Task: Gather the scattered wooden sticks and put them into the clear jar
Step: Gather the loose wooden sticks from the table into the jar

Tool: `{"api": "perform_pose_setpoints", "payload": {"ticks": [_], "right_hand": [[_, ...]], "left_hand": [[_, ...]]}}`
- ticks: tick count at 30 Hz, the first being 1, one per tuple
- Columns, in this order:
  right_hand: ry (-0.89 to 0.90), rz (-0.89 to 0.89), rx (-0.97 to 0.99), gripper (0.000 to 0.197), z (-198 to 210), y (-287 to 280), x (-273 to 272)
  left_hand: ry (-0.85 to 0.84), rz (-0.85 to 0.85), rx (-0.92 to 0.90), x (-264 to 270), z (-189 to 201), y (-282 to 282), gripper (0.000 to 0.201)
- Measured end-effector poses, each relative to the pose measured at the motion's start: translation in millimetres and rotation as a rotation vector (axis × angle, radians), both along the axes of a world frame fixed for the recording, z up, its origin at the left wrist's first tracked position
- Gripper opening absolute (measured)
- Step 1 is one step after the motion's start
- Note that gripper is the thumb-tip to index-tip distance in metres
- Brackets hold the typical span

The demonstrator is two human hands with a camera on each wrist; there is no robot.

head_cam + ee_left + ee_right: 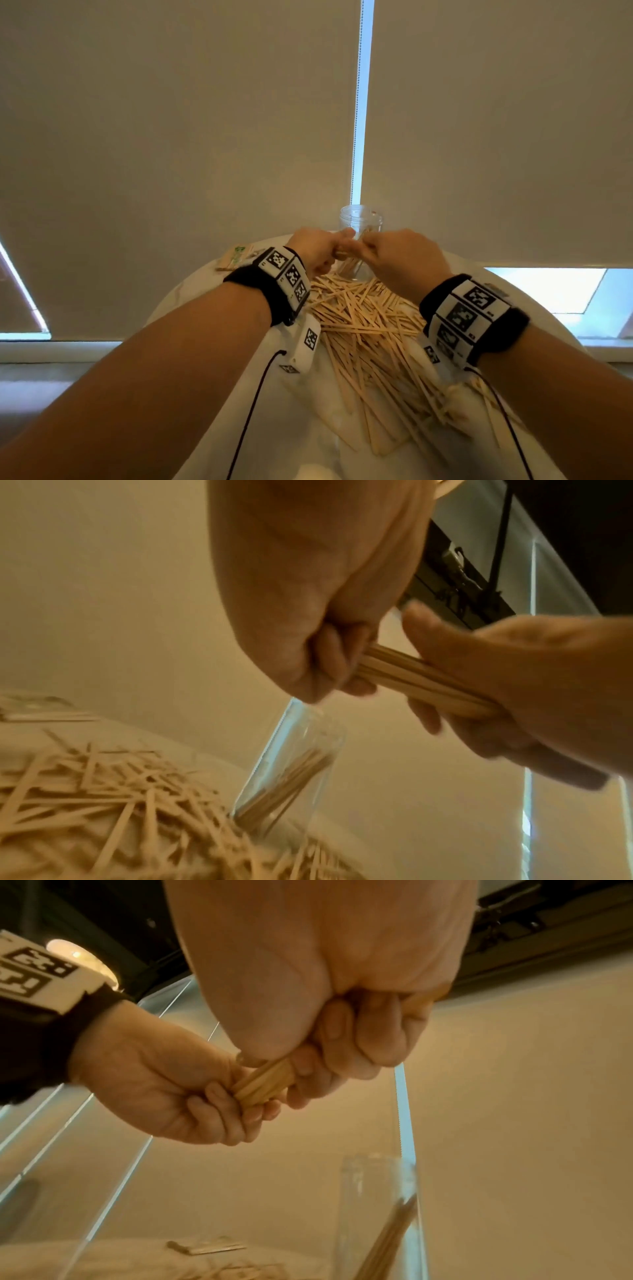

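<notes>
A bundle of sticks [421, 677] is gripped at both ends, left hand [317, 250] and right hand [400, 257] curled round it, just above the clear jar [359, 222] at the far edge of the desk [191, 301]. The jar already holds some sticks. A loose pile [370, 325] lies nearer. The bundle should probably be squared up, tipped upright and lowered into the mouth.

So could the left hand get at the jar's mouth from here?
Probably yes: the left hand sits just before the open jar, nothing between, though it grips a bundle with the right hand.
</notes>
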State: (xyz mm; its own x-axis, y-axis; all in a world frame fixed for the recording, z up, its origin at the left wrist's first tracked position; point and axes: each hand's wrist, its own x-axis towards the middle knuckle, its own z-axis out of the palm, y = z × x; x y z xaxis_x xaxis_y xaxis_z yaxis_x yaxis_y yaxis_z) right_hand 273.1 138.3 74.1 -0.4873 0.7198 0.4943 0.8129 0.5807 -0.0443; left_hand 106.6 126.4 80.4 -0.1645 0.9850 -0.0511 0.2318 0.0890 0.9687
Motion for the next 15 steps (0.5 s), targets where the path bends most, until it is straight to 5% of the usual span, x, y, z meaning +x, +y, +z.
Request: {"api": "perform_pose_setpoints", "payload": {"ticks": [3,5,7,11,15], "right_hand": [[-0.052,-0.102,0.039,0.069,33.9,21.7,14.3],[-0.096,-0.208,0.060,0.067,60.5,41.7,23.5],[-0.185,-0.295,0.082,0.065,83.4,64.4,25.3],[-0.443,-0.370,0.114,0.057,108.5,111.1,-0.4],[-0.723,-0.334,0.068,0.052,101.5,155.7,-44.8]], "left_hand": [[-0.152,-0.081,-0.090,-5.6,23.5,19.2,0.066],[-0.112,-0.024,-0.042,-10.7,35.4,33.8,0.052],[0.097,0.015,-0.018,-14.2,37.9,53.5,0.040],[0.510,-0.028,-0.065,-7.7,22.0,97.8,0.095],[0.497,-0.037,-0.016,-3.3,1.7,140.1,0.144]]}}
